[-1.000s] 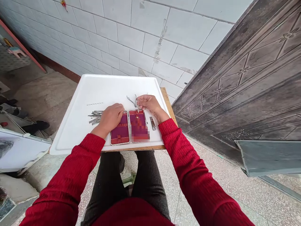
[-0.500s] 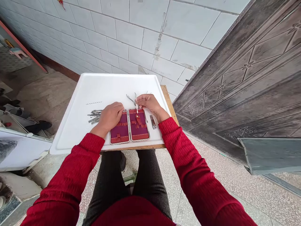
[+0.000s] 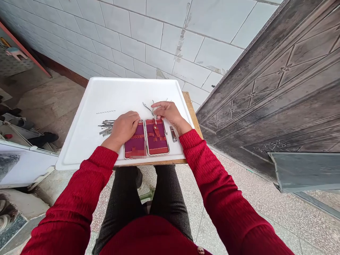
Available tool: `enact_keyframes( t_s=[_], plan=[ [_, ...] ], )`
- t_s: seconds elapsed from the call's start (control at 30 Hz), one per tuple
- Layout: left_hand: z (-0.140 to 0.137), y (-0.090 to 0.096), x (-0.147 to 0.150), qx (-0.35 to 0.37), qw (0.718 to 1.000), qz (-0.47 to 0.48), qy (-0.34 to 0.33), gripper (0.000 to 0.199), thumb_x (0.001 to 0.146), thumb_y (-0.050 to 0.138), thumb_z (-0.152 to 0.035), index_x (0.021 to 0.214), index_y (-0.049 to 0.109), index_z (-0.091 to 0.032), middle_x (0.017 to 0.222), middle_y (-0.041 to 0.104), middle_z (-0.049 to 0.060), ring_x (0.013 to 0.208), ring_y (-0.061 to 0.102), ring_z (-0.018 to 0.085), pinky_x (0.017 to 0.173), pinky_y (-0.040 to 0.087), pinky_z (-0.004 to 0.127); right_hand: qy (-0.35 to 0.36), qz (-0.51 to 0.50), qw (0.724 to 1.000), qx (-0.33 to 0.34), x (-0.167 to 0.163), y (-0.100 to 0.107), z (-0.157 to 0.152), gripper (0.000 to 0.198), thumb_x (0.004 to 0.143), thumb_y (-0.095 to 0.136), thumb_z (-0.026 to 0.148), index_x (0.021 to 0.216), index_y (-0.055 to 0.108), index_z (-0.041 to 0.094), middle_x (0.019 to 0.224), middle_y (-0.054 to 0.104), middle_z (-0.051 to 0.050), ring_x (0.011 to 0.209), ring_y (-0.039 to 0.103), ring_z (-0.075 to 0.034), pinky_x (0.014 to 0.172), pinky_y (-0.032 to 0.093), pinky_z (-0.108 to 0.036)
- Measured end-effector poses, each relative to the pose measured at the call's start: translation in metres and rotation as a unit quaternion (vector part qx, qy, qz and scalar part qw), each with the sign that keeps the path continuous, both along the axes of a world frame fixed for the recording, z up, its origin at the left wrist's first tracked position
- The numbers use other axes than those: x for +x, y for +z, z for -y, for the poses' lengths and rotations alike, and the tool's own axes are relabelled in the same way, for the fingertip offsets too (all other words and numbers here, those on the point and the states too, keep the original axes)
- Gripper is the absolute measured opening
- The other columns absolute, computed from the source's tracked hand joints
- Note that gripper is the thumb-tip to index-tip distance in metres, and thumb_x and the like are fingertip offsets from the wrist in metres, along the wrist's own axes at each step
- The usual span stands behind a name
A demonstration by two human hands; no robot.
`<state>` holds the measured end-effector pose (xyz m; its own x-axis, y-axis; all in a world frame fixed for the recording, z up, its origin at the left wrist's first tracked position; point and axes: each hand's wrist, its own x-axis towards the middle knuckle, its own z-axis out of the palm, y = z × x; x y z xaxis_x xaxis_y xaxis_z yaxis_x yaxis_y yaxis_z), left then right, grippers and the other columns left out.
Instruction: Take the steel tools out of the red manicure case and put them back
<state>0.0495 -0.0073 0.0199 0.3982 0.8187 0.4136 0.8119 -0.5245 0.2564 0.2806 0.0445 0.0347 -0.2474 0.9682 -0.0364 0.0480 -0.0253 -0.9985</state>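
Note:
An open manicure case [image 3: 158,150] with purple lining and red loops lies near the tray's front edge. My left hand [image 3: 125,127] is closed on the upper edge of its left half, covering part of it. Over the right half's top edge, my right hand [image 3: 168,112] pinches a slim, light-coloured tool [image 3: 155,119], whose kind I cannot make out. Its lower end is at the red leather flap [image 3: 156,130]. Just behind that hand lie open-handled cuticle nippers [image 3: 147,107], partly hidden. A nail clipper [image 3: 173,134] rests right of the case.
Several thin metal tools [image 3: 106,126] are heaped left of my left hand, with a thin rod [image 3: 105,112] behind them. The white tray [image 3: 77,141] sits on a wooden table [image 3: 191,108]. A tiled wall [image 3: 132,46] stands behind and a grey patterned door [image 3: 255,92] at the right.
My right hand has lowered slightly, bringing the slim tool further down against the flap, and its fingers have shifted. My left hand stays on the case. The view has tilted a little.

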Motion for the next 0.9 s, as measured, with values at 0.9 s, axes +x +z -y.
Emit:
enact_keyframes(
  t_s=[0.9],
  plan=[
    [0.001,0.001,0.003,0.000,1.000,-0.018,0.007,0.033,0.102,0.040,-0.024,0.098,0.072,-0.020,0.116,0.075,0.008,0.105,0.068,0.026,0.086,0.054,0.040,-0.006,0.109,0.993,-0.045,0.014,0.016,0.024,0.023,0.059,0.085,0.002,0.073,0.070,0.013,0.053,0.065,-0.001,0.045,0.058,-0.011,0.040,0.035,-0.019]
  ],
)
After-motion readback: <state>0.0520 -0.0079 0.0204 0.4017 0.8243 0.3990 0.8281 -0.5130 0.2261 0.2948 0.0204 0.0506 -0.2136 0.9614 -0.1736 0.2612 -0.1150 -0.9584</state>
